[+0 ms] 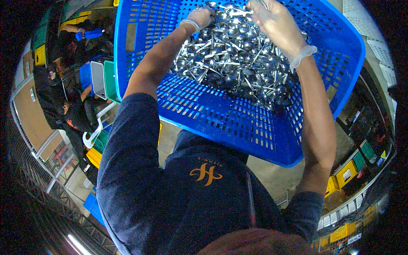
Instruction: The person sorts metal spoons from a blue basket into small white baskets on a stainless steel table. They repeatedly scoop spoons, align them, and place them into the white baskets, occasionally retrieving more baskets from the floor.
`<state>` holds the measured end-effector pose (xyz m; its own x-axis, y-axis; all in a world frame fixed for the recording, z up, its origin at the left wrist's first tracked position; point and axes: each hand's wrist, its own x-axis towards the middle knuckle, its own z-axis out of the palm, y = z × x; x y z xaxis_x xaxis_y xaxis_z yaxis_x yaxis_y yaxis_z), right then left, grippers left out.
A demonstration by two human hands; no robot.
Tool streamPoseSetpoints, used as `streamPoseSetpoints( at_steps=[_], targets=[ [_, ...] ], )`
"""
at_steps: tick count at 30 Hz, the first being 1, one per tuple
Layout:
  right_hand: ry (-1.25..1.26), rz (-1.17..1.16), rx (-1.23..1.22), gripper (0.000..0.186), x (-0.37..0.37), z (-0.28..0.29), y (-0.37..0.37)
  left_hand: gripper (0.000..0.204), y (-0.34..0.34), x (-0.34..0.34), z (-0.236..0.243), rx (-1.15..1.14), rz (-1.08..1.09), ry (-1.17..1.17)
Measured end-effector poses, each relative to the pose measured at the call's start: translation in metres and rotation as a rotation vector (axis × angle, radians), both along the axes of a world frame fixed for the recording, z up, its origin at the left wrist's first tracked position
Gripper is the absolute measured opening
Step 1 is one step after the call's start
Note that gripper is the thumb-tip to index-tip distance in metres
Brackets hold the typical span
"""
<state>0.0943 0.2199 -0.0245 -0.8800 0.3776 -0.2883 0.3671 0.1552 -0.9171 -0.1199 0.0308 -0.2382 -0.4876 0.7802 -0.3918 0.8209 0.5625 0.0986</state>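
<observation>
A large blue perforated plastic basket (229, 114) holds a heap of shiny metal spoons (238, 55), with other cutlery possibly mixed in. My left hand (199, 18), in a clear glove, is closed at the heap's far left edge. The bowl of a spoon (210, 4) shows by its fingertips, but its grip is partly hidden. Over the far right of the heap, my gloved right hand (278, 26) is closed on metal cutlery (260, 3). Thin shiny strips stick out past its fingers at the top edge, and the exact kind is cut off.
People in dark clothing (80, 112) work at the left, near grey (97, 80) and green bins (110, 80). Yellow crates (340, 178) stand at the lower right. White slatted racks (378, 46) line the upper right. The basket's raised rim surrounds my hands.
</observation>
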Motion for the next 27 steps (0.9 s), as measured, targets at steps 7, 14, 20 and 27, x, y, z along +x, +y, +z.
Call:
streamPoseSetpoints(
  at_steps=[7, 14, 20, 27],
  targets=[
    [0.096, 0.015, 0.202, 0.022, 0.009, -0.007, -0.007, 0.015, 0.012, -0.001, 0.125, 0.375, -0.104, 0.024],
    [0.153, 0.057, 0.334, 0.02, 0.01, 0.0, -0.02, 0.016, 0.052, 0.041, 0.264, 0.7, 0.136, -0.365],
    [-0.012, 0.193, 0.268, 0.022, 0.012, 0.005, -0.008, 0.01, 0.004, 0.01, 0.161, 0.624, 0.301, -0.454],
    [0.136, 0.175, 0.558, 0.022, 0.015, -0.005, 0.001, 0.021, -0.082, -0.004, 0.028, -0.388, -0.227, 0.084]
  ],
)
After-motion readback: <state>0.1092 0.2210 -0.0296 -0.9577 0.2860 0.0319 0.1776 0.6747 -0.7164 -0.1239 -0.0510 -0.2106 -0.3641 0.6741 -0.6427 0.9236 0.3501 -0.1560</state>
